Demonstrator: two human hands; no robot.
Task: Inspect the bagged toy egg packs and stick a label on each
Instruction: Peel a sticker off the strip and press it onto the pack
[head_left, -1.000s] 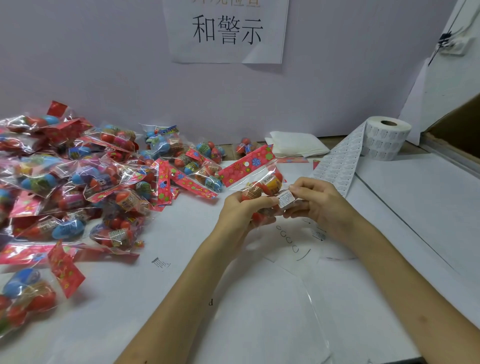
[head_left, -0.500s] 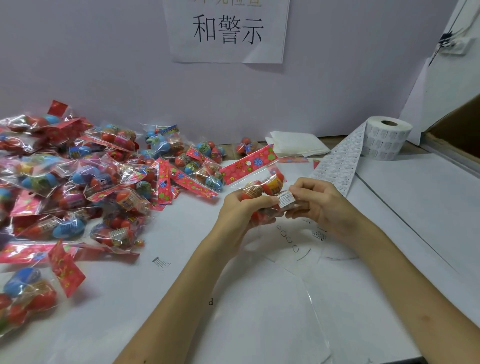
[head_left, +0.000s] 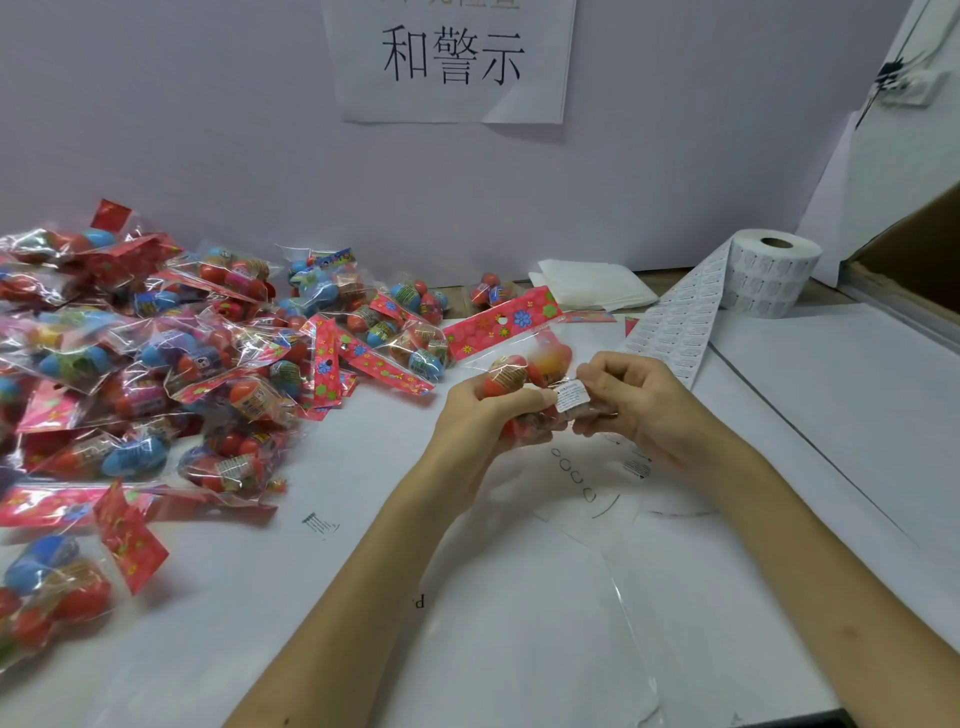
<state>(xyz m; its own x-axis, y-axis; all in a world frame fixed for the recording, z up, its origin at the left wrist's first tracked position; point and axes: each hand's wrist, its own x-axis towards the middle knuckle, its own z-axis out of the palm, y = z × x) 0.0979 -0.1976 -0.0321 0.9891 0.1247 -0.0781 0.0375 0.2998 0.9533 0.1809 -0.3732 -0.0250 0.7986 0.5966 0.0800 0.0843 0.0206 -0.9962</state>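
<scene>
Egg pack (head_left: 524, 364) with label (head_left: 570, 395), held over table (head_left: 519, 623)

Left hand (head_left: 483, 415) curled round pack, right hand (head_left: 639, 405) pinching label onto its side. Both hands meet left of label roll (head_left: 774, 273). Pose, pack and label unchanged from a second ago.

Glossy clear plastic bag (head_left: 511, 358), matt white paper label (head_left: 571, 395).

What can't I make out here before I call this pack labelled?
All head view.
label: print too small to read; the right hand covers one edge, so full adhesion is unclear.
held pack: lower eggs hidden by the left hand.
wall sign: top line cut off by the frame's upper edge.
</scene>
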